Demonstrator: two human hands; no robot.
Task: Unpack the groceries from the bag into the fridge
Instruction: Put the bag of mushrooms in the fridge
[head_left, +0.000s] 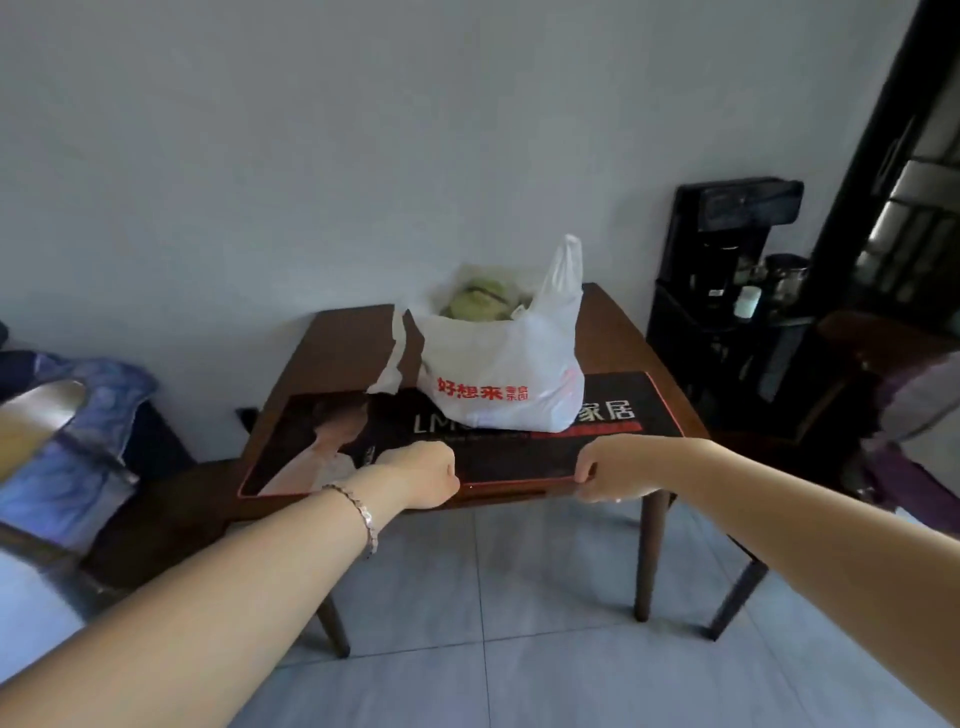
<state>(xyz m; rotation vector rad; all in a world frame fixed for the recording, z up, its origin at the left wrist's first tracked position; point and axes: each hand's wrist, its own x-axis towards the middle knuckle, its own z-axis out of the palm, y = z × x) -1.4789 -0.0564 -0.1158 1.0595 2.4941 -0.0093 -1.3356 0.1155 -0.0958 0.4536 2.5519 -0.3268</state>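
A white plastic grocery bag (498, 358) with red lettering stands on a dark printed mat (613, 441) on a small brown wooden table (343, 332). Its top is open and a pale green vegetable (475, 304) shows inside. One handle stands up and the other trails to the left. My left hand (418, 473), with a bracelet on its wrist, is curled into a fist at the table's near edge, its fingers hidden. My right hand (610, 467) clamps the same edge, thumb on top of the mat. Both hands are well short of the bag. No fridge is in view.
A black drinks stand (727, 291) with a kettle and cups sits at the back right. A chair draped in blue cloth (78, 441) is on the left, and purple cloth (914, 405) is on a seat at the right. Grey floor tiles (519, 597) lie below.
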